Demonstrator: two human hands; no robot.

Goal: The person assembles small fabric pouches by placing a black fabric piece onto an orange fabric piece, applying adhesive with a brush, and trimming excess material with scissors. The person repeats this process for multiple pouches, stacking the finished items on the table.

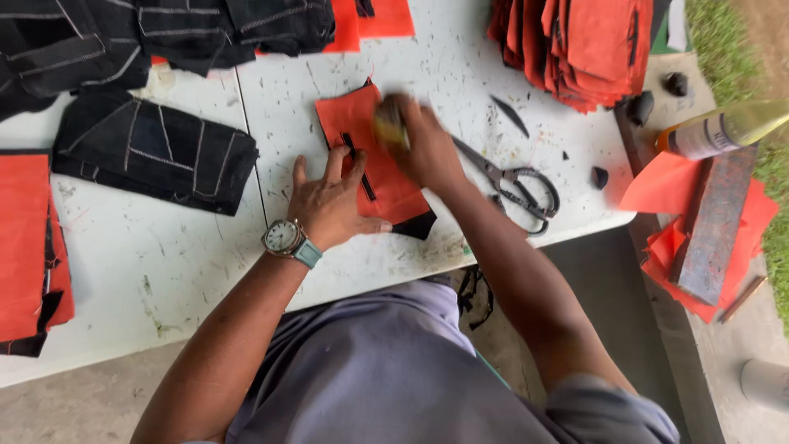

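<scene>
An orange fabric piece (353,123) with a black strip on it lies on the white table (164,263). My left hand (329,201) presses flat on its lower part, fingers spread; a watch is on that wrist. My right hand (423,144) is shut on a small yellowish object (389,125), blurred with motion, held against the fabric. Black scissors (514,185) lie on the table just right of my right hand.
Black stitched fabric pieces (156,152) lie at the left and along the top. A stack of orange pieces (575,45) sits top right, more orange fabric (25,247) at the left edge. A bottle (723,131) and a metal bar (715,222) lie at the right.
</scene>
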